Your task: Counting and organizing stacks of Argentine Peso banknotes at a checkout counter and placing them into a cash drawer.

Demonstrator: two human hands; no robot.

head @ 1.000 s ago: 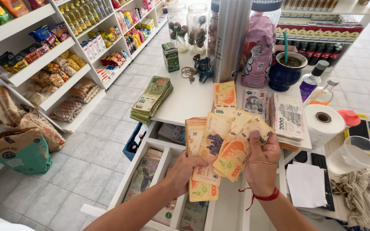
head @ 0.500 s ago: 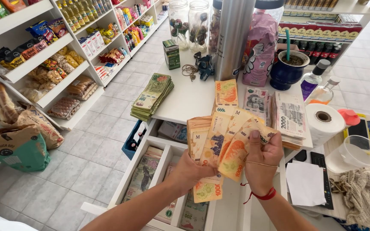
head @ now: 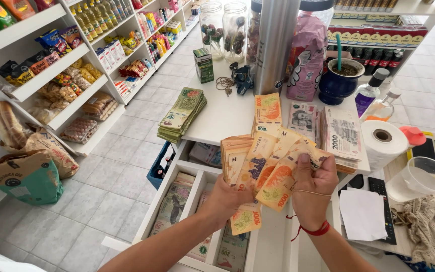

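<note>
green box (head: 204,65), pink bag (head: 306,55) on counter

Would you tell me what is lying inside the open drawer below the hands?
The open drawer has divided compartments holding greenish banknotes. The left hand and the fanned orange notes it shares with the right hand cover the drawer's middle.

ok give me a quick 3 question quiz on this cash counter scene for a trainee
1. True or false: both hands grip the fanned banknotes above the open drawer.
2. Which pile lies at the counter's left edge? A) green banknote stack B) white paper roll C) net bag
3. Fill in: the right hand wears a red ____ on its wrist.

Key
1. True: the left hand holds the fan from below, and the right hand's fingers pinch it from the right.
2. A
3. string band
</note>
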